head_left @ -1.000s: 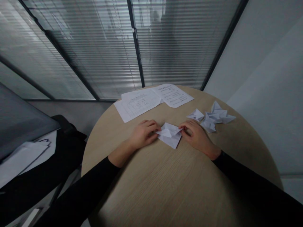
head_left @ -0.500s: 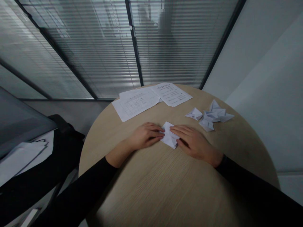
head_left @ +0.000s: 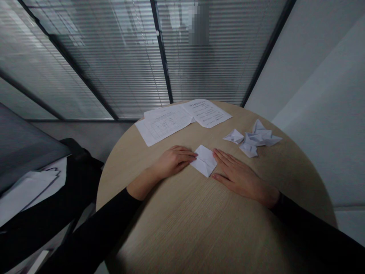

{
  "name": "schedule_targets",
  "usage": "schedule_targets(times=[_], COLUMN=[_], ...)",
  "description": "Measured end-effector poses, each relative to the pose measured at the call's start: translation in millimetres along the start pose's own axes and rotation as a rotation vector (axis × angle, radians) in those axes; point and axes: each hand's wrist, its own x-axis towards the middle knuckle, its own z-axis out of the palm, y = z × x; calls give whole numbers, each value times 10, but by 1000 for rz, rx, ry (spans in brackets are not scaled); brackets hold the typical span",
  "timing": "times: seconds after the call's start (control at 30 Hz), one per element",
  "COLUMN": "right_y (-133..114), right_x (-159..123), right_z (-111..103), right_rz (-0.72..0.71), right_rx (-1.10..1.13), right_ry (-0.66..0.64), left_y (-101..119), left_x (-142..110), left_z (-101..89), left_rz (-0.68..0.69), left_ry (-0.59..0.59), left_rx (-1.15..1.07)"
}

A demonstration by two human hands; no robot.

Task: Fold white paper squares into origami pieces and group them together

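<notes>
A small folded square of white paper (head_left: 204, 161) lies flat on the round wooden table (head_left: 205, 217), one corner pointing away from me. Creases run across its top. My left hand (head_left: 176, 161) rests at its left corner, fingers stretched out and fingertips on the paper. On the other side, my right hand (head_left: 235, 173) lies flat with fingers extended and thumb apart, its fingertips along the paper's right edge. Neither hand grips anything.
Several folded white paper shapes (head_left: 258, 137) lie in a cluster at the right. Printed sheets (head_left: 168, 123) overlap near the table's far edge. At the left, a black chair (head_left: 82, 171) stands beside more papers (head_left: 31, 186). Glass with blinds (head_left: 128, 64) rises behind.
My right hand has slid to the right, off the paper's middle to its edge, uncovering more of the folded square. My left hand has shifted slightly left.
</notes>
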Motion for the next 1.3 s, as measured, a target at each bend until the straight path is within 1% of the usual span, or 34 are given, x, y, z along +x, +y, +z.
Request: schedule_targets(times=[0.13, 0.27, 0.33, 0.43, 0.53, 0.6, 0.7, 0.83, 0.9, 0.97, 1.07, 1.13, 1.17, 1.23, 1.3], right_y=[4, -28, -41, -53, -52, -48, -43, -42, -42, -39, -33, -37, -45, -81, -145], right_x=[-20, 50, 86, 122, 155, 183, 232, 285, 303, 318, 339, 352, 357, 362, 361], right_z=[-68, -127, -147, -158, -155, -159, -184, -213, -196, -153, -76, -52, -54, -81, -117], right_rz=[60, 66, 33, -36, -54, -58, -102, -151, -157, -141, -30, 59, 82, 61, -20], right_rx=[-43, -55, -43, 7, 54, 70, 73, 75, 85, 104, 155, 168, 155, 105, 70], right_ry=[-57, -22, 5, 11, 22, 40, 67, 116, 145, 183, 233, 226, 213, 190, 162], left_y=[-47, -55, -31, 37, 99, 112, 96, 88, 108, 136, 172, 181, 181, 173, 156], left_x=[-15, -20, -12, 16, 45, 54, 52, 46, 51, 61, 84, 102, 110, 123, 126], left_z=[8, -6, -19, -41, -50, -45, -35, -32, -23, 2, 58, 87, 94, 92, 76], left_rz=[-1, 0, 16, 56, 63, 71, 84, 91, 72, 24, -113, -204, -220, -178, -87], left_ry=[-14, -9, -3, -13, -15, -17, -18, 18, 24, 18, 38, 74, 82, 69, 30], left_rx=[57, 95, 87, 14, -36, -20, 17, 32, 20, 3, -5, 6, 11, 11, -1])
